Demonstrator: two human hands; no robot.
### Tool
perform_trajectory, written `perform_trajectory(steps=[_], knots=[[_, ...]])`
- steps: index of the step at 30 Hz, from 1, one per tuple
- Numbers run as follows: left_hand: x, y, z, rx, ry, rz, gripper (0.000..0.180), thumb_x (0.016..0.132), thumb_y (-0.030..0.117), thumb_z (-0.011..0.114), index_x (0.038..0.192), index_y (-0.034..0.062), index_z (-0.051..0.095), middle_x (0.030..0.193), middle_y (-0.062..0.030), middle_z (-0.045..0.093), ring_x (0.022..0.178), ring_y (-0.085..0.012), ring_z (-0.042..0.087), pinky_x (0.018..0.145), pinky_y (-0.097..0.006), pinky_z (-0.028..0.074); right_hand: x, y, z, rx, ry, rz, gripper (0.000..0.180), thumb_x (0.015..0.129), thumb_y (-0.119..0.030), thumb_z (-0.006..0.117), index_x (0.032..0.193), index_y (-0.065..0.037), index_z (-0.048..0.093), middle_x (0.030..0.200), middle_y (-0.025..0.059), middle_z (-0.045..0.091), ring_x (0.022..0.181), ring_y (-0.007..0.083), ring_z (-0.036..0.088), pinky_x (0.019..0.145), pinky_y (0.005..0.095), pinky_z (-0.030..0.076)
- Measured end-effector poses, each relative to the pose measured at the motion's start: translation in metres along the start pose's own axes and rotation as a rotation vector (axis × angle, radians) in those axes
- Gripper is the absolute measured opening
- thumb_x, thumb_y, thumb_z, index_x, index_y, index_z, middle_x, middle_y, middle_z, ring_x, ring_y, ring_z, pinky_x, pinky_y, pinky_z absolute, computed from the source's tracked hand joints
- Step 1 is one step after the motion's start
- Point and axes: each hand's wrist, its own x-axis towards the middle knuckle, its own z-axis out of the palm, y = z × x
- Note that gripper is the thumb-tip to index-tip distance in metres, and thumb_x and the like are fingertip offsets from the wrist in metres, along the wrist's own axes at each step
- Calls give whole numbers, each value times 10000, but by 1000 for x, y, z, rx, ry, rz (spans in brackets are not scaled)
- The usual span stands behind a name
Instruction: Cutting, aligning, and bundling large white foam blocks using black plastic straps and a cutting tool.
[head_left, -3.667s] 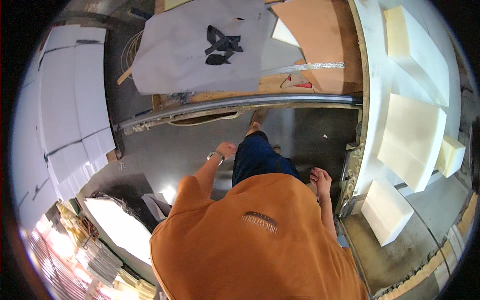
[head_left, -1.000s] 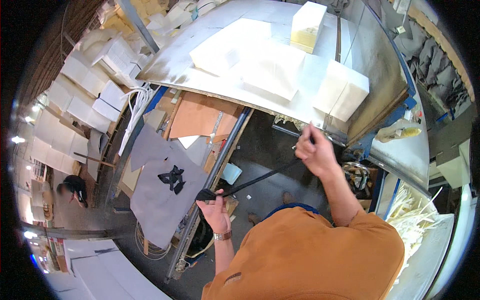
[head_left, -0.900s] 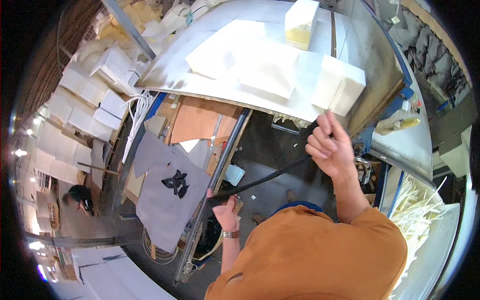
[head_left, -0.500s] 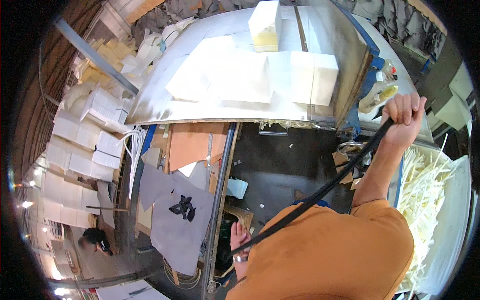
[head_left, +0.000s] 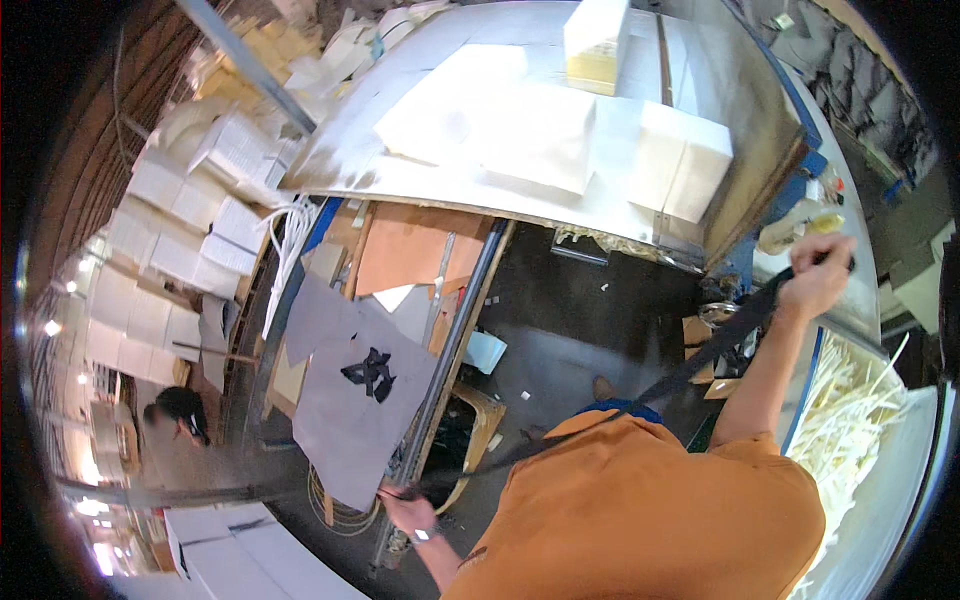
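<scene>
Both fists are closed on a black strap (head_left: 640, 392), pulled taut: right hand (head_left: 815, 278) high by the table's (head_left: 400, 175) right edge, left hand (head_left: 405, 510) low at the rail (head_left: 440, 350). Mid-stretch, I'd judge; next needs steady tension

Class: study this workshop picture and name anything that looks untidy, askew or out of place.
White strips lie in a loose, tangled heap at lower right, beside the right hand pulling a black strap. A grey sheet lies askew below the table.
</scene>
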Motion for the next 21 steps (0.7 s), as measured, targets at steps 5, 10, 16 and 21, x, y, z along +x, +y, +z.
perform_trajectory(steps=[5,10,16,21], knots=[[-107,141,165,11,-430,399,279,1125,333,515,1016,83,576,977,-35,628,884,-177,613,847,-353,509,-56,170,29,-635,-825,310,502,1064,-385,504,844,8,724,688,111,709,646,209,652,635,373,510],[-98,152,229,612,-502,665,384,1139,230,438,1017,-75,635,1471,-343,542,1388,-420,543,1168,-547,422,-206,155,41,-1054,-1614,150,646,920,-509,708,1254,44,702,1264,305,685,1189,395,678,1019,446,541],[-134,168,298,930,-895,717,398,1090,235,468,938,-52,699,1363,-341,632,1317,-437,599,1116,-546,460,-329,-19,114,254,-1987,176,1037,805,-450,893,1627,-100,368,1621,190,429,1480,337,438,1232,444,347],[-131,186,317,503,-910,728,435,1124,302,489,1048,-57,723,1309,-270,693,1179,-322,686,1038,-396,514,-385,-81,144,401,-2011,1006,358,974,-380,706,914,-27,727,813,95,742,778,205,707,762,361,572]])
